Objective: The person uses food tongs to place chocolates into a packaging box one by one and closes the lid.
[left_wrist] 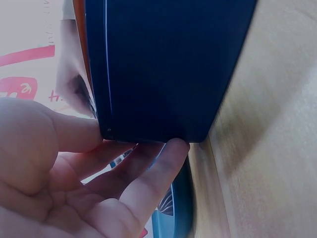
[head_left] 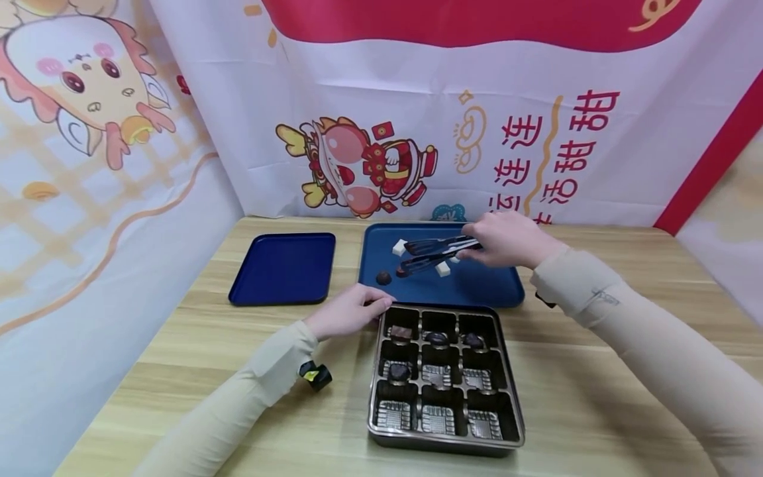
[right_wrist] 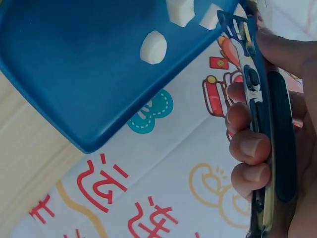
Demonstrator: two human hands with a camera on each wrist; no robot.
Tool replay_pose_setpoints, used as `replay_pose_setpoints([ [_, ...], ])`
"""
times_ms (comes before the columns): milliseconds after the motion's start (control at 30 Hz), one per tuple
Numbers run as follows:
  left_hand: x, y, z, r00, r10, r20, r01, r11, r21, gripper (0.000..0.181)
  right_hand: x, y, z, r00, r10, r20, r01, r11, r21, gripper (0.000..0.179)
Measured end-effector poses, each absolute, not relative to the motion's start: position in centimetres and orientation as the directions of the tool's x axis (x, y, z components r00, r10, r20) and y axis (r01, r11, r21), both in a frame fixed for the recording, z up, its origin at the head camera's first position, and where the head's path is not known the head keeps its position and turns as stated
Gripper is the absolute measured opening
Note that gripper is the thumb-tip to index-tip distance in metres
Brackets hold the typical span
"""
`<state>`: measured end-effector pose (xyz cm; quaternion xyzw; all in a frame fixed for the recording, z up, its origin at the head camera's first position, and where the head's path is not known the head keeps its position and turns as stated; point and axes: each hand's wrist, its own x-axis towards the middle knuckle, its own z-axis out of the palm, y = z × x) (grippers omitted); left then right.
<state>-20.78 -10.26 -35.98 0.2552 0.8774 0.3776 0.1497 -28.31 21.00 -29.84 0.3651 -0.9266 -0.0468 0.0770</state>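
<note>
My right hand (head_left: 507,238) grips a pair of serving tongs (right_wrist: 281,134) with dark handles, its fingers curled round them. Over the blue tray (head_left: 477,288) the tongs' tips are at a brown chocolate (head_left: 403,271); whether they pinch it I cannot tell. A round dark chocolate (head_left: 383,278) lies to its left, with white pieces (head_left: 400,248) nearby. My left hand (head_left: 352,311) holds the far left corner of a dark compartment box (head_left: 447,442), thumb and fingers against its edge. Chocolates sit in the box's far row and the middle row's left compartment.
A darker blue tray (head_left: 283,271) lies at the left on the wooden table (head_left: 191,371). Behind the table hangs a printed cloth (head_left: 381,86), close to the far edge of the blue tray. Another cloth covers the left side.
</note>
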Motion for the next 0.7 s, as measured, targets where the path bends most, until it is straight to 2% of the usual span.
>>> replay_pose_setpoints([
  [233,-20.7,-10.3,-35.9,-0.829,0.555,-0.072,0.332,0.591,0.736,0.031,-29.1,19.0,-30.1,-0.698,-0.713,0.070,-0.686,0.693,0.222,0.034],
  [700,-20.6,-10.3,-36.0,-0.828,0.557,-0.066,0.338,0.590,0.734,0.032,-29.2,18.3,-30.3,-0.720,-0.692,0.042,-0.674,0.713,0.195,0.033],
])
